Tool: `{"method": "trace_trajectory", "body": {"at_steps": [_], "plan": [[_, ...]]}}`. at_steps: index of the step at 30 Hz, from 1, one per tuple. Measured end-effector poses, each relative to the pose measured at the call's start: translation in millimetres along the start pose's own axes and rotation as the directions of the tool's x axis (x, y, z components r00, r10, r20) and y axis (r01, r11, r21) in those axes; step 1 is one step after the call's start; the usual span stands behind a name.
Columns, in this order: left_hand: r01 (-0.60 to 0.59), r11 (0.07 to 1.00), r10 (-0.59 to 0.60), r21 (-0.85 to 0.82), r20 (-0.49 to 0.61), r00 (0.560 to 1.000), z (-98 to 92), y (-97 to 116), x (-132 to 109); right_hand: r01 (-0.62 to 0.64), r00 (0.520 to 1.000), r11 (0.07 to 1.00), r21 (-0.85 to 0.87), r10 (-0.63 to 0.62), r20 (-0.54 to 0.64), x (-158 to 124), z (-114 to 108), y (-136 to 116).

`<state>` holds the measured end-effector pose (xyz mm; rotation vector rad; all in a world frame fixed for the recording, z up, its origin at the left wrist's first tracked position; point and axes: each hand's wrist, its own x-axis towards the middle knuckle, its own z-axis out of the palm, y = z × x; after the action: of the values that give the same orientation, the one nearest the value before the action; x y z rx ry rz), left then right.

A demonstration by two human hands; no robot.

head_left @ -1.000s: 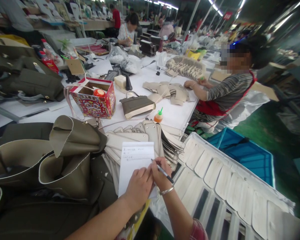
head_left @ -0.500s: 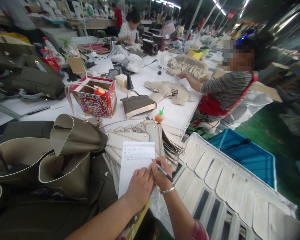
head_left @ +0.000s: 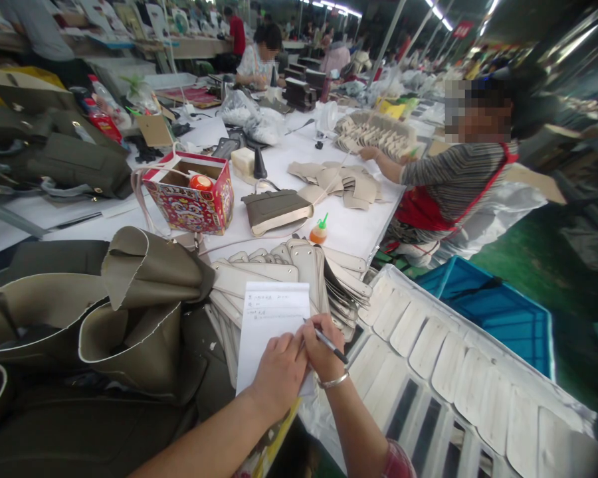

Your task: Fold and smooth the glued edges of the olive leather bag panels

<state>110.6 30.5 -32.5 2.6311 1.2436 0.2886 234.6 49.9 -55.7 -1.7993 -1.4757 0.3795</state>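
A white notepad (head_left: 264, 342) with lines of handwriting near its top lies on a pile of pale strap-like pieces (head_left: 303, 265). My left hand (head_left: 279, 368) rests on the notepad's lower half, fingers stretched out and lying on the paper beside my other hand. Pinched in my right hand (head_left: 321, 352) is a dark pen (head_left: 333, 346), its tip at the paper near the right edge, just below the written lines. A silver bangle circles my right wrist.
Olive-brown bag bodies (head_left: 129, 345) crowd the left. On the right, a rack (head_left: 478, 425) bears pale panels, with a blue crate (head_left: 488, 318) behind. Ahead are a red patterned box (head_left: 189, 206), a small bag (head_left: 276, 211) and a glue bottle (head_left: 318, 231). A co-worker (head_left: 458, 166) sits at the right.
The pen in my right hand has shifted very slightly to the right. My left hand stays in place on the notepad. The co-worker's hand has moved a little.
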Motion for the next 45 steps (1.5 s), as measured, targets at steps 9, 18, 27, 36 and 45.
{"method": "trace_trajectory", "body": {"at_steps": [9, 18, 27, 36, 45], "plan": [[0.006, 1.0, -0.006, -0.01, 0.013, 1.0, -0.3, 0, 2, -0.044, 0.999, 0.999, -0.031, 0.044, -0.021, 2, 3, 1], [0.002, 1.0, -0.002, 0.008, -0.009, 1.0, 3.0, -1, 1, -0.057, 0.996, 0.997, -0.052, 0.053, -0.079, 0, 4, 2], [0.0, 1.0, 0.0, -0.001, -0.007, 1.0, 1.9, -1, 1, -0.04, 0.996, 0.997, -0.067, 0.035, -0.077, 1, 5, 2], [-0.001, 0.982, -0.008, -0.189, -0.046, 0.999, -2.4, -10, -4, 0.023, 0.963, 0.996, 0.084, 0.0, -0.271, -7, -6, -1], [0.402, 0.366, -0.762, -0.84, -0.022, 0.647, -30.9, -99, 17, -0.199, 0.972, 0.936, 0.29, 0.226, -0.063, -24, -14, -21]]}}
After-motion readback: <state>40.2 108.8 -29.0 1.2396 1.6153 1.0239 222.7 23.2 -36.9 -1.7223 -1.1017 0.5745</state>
